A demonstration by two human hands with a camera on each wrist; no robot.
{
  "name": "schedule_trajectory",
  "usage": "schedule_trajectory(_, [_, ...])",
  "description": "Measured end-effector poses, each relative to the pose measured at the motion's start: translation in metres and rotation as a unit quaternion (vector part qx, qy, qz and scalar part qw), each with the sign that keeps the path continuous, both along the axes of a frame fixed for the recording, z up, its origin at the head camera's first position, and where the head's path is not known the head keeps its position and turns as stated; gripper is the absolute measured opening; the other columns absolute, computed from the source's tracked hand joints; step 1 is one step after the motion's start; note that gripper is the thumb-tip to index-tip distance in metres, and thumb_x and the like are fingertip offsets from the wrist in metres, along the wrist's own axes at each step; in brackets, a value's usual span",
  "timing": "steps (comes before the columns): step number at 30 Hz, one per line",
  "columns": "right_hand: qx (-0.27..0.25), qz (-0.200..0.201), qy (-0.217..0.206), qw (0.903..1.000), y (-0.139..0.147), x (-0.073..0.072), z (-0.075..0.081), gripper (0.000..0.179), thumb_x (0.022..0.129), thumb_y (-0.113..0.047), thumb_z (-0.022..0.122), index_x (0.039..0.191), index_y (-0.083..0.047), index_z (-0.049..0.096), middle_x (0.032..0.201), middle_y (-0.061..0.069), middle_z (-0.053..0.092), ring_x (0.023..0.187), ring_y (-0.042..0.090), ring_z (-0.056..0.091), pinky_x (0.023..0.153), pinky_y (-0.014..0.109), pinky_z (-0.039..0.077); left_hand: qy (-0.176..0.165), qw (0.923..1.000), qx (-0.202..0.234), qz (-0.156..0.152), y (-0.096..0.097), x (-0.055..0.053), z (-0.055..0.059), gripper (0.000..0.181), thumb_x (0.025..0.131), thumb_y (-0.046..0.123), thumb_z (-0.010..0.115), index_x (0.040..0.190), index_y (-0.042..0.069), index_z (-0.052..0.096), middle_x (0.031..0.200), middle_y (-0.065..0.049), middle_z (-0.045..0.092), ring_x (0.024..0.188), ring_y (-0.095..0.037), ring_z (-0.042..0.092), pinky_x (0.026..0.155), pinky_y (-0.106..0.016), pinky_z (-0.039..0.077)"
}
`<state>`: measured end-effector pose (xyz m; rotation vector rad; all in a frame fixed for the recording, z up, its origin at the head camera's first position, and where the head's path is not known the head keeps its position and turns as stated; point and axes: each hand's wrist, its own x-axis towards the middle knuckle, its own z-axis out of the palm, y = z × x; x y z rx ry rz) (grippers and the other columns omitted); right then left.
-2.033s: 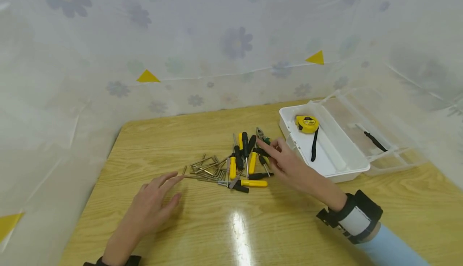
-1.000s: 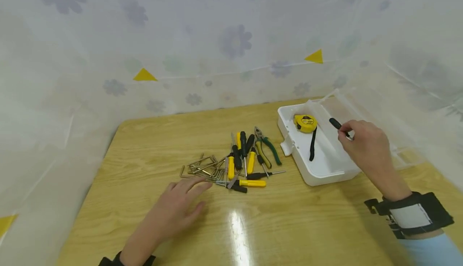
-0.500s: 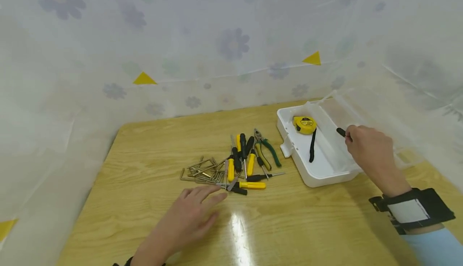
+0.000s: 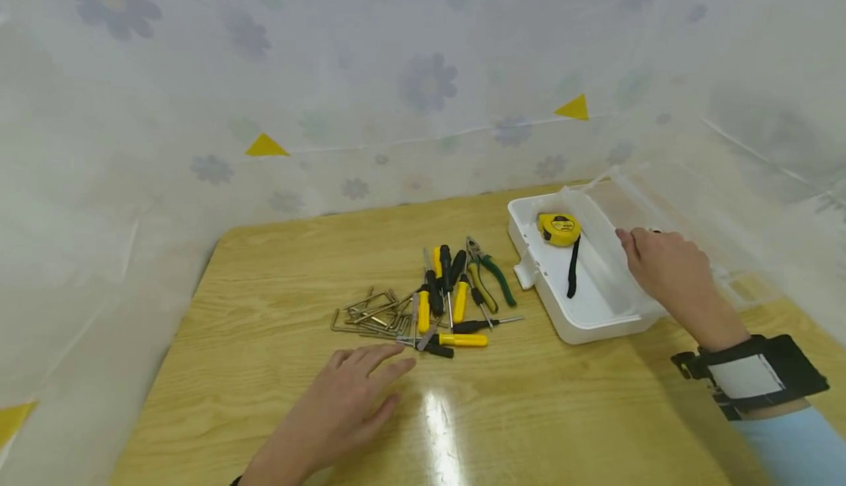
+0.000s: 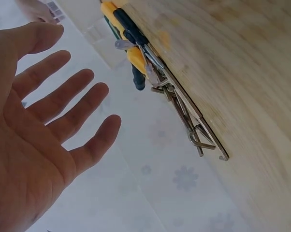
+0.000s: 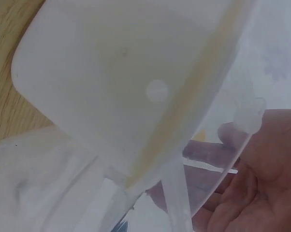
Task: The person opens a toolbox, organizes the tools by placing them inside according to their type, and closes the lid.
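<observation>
My right hand (image 4: 667, 269) is over the clear lid of the white toolbox (image 4: 573, 328), with its fingers curled. Most of the screwdriver there is hidden by the hand; in the right wrist view its thin shaft (image 6: 210, 167) shows between fingers and palm through the clear plastic. My left hand (image 4: 346, 398) hovers palm down near the front of the tool pile, fingers loosely spread and holding nothing. Closest to it are hex keys (image 4: 370, 317) in a tangle, a yellow-handled screwdriver (image 4: 463, 340) and several other yellow or black screwdrivers.
A yellow tape measure (image 4: 559, 230) with a black strap lies inside the toolbox. Pliers (image 4: 504, 280) with green and yellow handles lie between pile and box. The translucent lid (image 4: 747, 288) is folded out to the right. Patterned sheeting (image 4: 423, 141) rises behind the wooden table.
My right hand has carried a black-handled screwdriver from the pile to the lid, and its handle has turned out of sight behind the hand. My left hand has shifted right along the pile.
</observation>
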<state>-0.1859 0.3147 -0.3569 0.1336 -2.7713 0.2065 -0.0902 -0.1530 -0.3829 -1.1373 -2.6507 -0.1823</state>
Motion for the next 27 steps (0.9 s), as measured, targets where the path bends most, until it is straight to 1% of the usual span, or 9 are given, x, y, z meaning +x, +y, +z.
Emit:
schedule_trajectory(3, [-0.008,0.011,-0.052,0.9985,0.002,-0.004,0.0,0.048,0.112,-0.025,0.038,0.072,-0.002,0.048,0.057,0.01,0.042,0.05,0.032,0.049,0.044,0.045,0.038,-0.006,1.0,-0.006,0.001,0.0,0.0,0.0,0.047,0.092,0.034,0.075,0.136,0.025,0.064,0.14,0.0,0.064,0.119,-0.02,0.066,0.091,-0.043,0.057])
schedule_trajectory(5, [-0.022,0.024,-0.06,0.9977,0.002,-0.006,-0.002,0.05,0.113,-0.025,0.034,0.077,0.003,0.055,0.063,0.016,0.051,0.058,0.04,0.057,0.054,0.053,0.046,-0.009,0.9999,-0.009,0.002,0.0,0.0,-0.001,0.047,0.092,0.034,0.075,0.136,0.025,0.064,0.14,0.0,0.064,0.119,-0.02,0.066,0.091,-0.044,0.057])
schedule_trajectory(7, [-0.04,0.032,-0.05,0.9975,0.001,-0.006,-0.004,0.05,0.113,-0.025,0.032,0.085,0.007,0.06,0.074,0.023,0.059,0.07,0.05,0.061,0.064,0.061,0.049,-0.012,0.9999,-0.01,0.003,-0.001,0.0,-0.001,0.046,0.092,0.034,0.074,0.136,0.025,0.064,0.139,0.0,0.065,0.119,-0.02,0.066,0.091,-0.044,0.056])
schedule_trajectory(10, [-0.061,0.03,-0.014,0.9976,-0.008,-0.004,-0.004,0.05,0.112,-0.028,0.035,0.098,0.01,0.064,0.092,0.03,0.065,0.084,0.056,0.063,0.07,0.065,0.048,-0.013,0.9999,-0.007,0.006,-0.002,0.0,-0.002,0.046,0.092,0.034,0.075,0.136,0.025,0.065,0.14,0.0,0.065,0.121,-0.02,0.065,0.093,-0.044,0.056])
schedule_trajectory(13, [-0.061,0.041,0.028,0.9969,-0.026,0.0,-0.002,0.042,0.11,-0.027,0.045,0.105,0.008,0.067,0.102,0.03,0.069,0.084,0.052,0.066,0.068,0.063,0.051,-0.017,0.9998,0.005,0.009,-0.004,-0.002,-0.004,0.047,0.091,0.033,0.076,0.135,0.024,0.065,0.14,-0.002,0.064,0.123,-0.021,0.064,0.093,-0.046,0.056])
schedule_trajectory(16, [-0.052,0.092,0.102,0.9892,-0.048,0.004,-0.003,0.027,0.101,-0.019,0.061,0.108,0.005,0.07,0.107,0.027,0.072,0.082,0.046,0.07,0.066,0.058,0.054,-0.018,0.9995,0.019,0.019,-0.01,-0.007,-0.005,0.047,0.09,0.03,0.077,0.135,0.022,0.065,0.14,-0.002,0.065,0.122,-0.022,0.065,0.093,-0.047,0.056])
schedule_trajectory(19, [-0.039,0.16,0.165,0.9725,-0.069,0.009,-0.009,0.018,0.091,-0.013,0.07,0.101,0.002,0.072,0.094,0.02,0.074,0.068,0.036,0.068,0.055,0.049,0.053,-0.016,0.9988,0.026,0.038,-0.018,-0.014,-0.004,0.046,0.089,0.027,0.078,0.134,0.021,0.066,0.137,-0.003,0.066,0.12,-0.023,0.066,0.09,-0.049,0.057])
schedule_trajectory(22, [-0.025,0.212,0.167,0.9627,-0.092,0.013,-0.015,0.017,0.088,-0.012,0.073,0.101,0.0,0.073,0.093,0.016,0.075,0.07,0.031,0.07,0.056,0.044,0.056,-0.02,0.9971,0.027,0.068,-0.028,-0.019,-0.002,0.045,0.09,0.026,0.078,0.133,0.02,0.066,0.135,-0.005,0.067,0.12,-0.025,0.066,0.091,-0.052,0.057])
schedule_trajectory(27, [-0.003,0.288,0.119,0.9504,-0.128,0.018,-0.021,0.015,0.084,-0.011,0.079,0.096,-0.003,0.074,0.088,0.008,0.073,0.069,0.019,0.068,0.059,0.034,0.057,-0.046,0.9926,0.043,0.104,-0.045,-0.023,0.0,0.047,0.092,0.024,0.077,0.136,0.021,0.065,0.138,-0.007,0.066,0.123,-0.029,0.065,0.091,-0.057,0.055])
